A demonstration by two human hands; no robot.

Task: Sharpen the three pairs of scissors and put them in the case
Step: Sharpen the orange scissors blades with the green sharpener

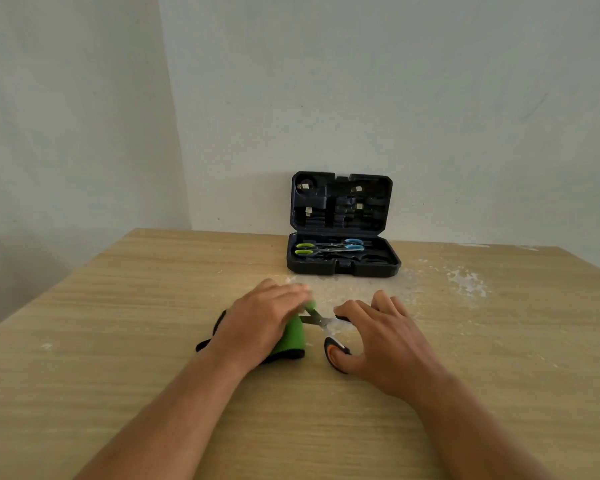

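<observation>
Your left hand [262, 317] lies over the green sharpener [291, 336], fingers fairly straight and pressing down on it, most likely so the tool stays put on the table [118, 341] while the blades work through it. Your right hand [381, 337] has its thumb through one handle loop of the orange-and-black scissors [329, 332], with the other fingers curled at the far loop, gripping the pair. The blades stand apart and reach left into the sharpener's slot, just beside your left fingertips; how deep they sit I cannot tell, since the hand and some blur cover that spot. I judge this to be the third pair being sharpened.

Behind the sharpener, against the wall, the black case [343, 268] stands open, its lid upright. In its lower tray lie the green-handled scissors [305, 249] and the blue-handled scissors [354, 244], handles at opposite ends and blades overlapping in the middle. The tray's front portion looks free for the pair in your hand
</observation>
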